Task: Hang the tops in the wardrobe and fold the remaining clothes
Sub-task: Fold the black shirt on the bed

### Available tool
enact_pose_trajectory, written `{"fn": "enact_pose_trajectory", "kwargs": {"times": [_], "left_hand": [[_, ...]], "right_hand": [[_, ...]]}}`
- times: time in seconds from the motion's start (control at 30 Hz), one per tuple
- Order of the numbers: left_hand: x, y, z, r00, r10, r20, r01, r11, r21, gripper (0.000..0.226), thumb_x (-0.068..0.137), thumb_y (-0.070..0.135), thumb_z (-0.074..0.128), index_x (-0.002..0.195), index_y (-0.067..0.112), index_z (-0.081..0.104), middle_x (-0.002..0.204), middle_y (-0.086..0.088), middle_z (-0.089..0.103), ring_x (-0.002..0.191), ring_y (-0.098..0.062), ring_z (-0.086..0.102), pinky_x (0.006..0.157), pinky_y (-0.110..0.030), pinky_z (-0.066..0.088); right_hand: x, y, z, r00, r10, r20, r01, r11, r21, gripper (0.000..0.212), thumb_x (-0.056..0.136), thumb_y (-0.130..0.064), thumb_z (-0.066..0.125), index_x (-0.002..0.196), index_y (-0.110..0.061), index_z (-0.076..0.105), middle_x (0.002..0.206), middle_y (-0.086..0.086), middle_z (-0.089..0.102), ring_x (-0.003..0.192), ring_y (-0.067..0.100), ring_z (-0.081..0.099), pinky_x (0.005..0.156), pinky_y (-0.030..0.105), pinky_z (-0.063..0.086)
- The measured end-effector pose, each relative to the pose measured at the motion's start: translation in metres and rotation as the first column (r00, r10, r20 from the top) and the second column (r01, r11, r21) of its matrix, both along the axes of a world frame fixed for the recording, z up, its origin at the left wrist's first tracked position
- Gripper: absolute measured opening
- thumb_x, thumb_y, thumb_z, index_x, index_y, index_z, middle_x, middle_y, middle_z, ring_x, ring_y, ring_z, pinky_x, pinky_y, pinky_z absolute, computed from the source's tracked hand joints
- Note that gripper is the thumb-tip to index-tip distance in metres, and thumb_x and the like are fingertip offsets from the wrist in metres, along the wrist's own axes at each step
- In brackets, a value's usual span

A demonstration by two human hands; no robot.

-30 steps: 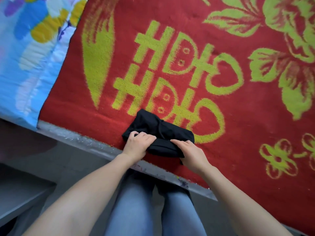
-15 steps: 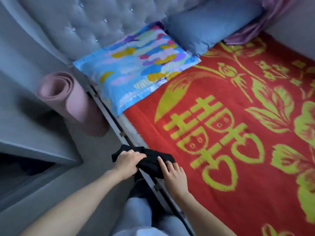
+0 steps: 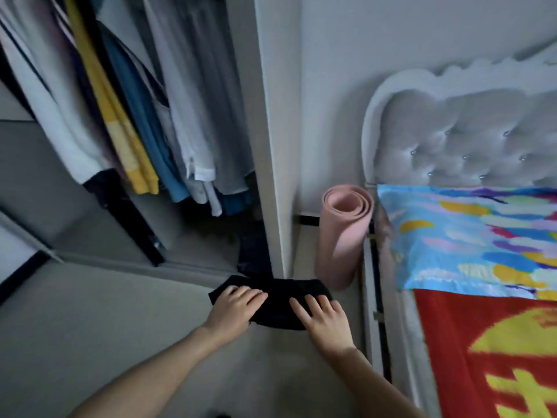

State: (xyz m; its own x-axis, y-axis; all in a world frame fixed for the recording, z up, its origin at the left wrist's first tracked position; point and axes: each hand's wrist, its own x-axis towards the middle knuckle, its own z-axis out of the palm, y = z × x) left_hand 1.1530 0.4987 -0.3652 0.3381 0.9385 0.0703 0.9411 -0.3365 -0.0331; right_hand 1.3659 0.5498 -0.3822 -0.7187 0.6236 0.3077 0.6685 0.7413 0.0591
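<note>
Before wardrobe, black garment in hands

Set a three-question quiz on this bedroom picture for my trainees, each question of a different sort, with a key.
1. True or false: the folded black garment lies on the bed.
2. What stands upright between the wardrobe and the bed? A. pink rolled mat B. lamp C. stool
3. Fill in: the garment is held by ____ hands.

Key: 1 false: the left hand and the right hand hold it over the floor. 2 A. 3 both.
</note>
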Motion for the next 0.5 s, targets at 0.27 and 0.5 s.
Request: {"fn": "enact_pose_trajectory", "kwargs": {"times": [0.27,0.5], "left_hand": [[-0.169,0.0,-0.016,0.993,0.112,0.036,-0.113,0.993,0.026,0.066,0.023,0.018,0.092,0.088,0.018,0.076,0.084,0.008,0.072,0.072,-0.011,0.068,0.061,-0.018,0.052],[-0.253,0.014,-0.041,0.974,0.146,0.175,-0.16,0.985,0.067,0.048,0.04,0.003,0.077,0.087,0.014,0.075,0.081,0.003,0.071,0.067,-0.016,0.067,0.058,-0.02,0.052]], "right_hand": [[-0.176,0.021,-0.012,0.994,0.1,-0.034,-0.098,0.993,0.071,0.051,0.065,-0.013,0.036,0.094,-0.022,0.077,0.073,0.001,0.068,0.053,0.02,0.06,0.047,0.019,0.045],[-0.263,0.04,-0.023,0.994,0.105,0.042,-0.105,0.994,-0.003,0.052,0.064,-0.012,0.036,0.096,-0.019,0.076,0.072,-0.001,0.068,0.055,0.02,0.061,0.047,0.019,0.046]]}}
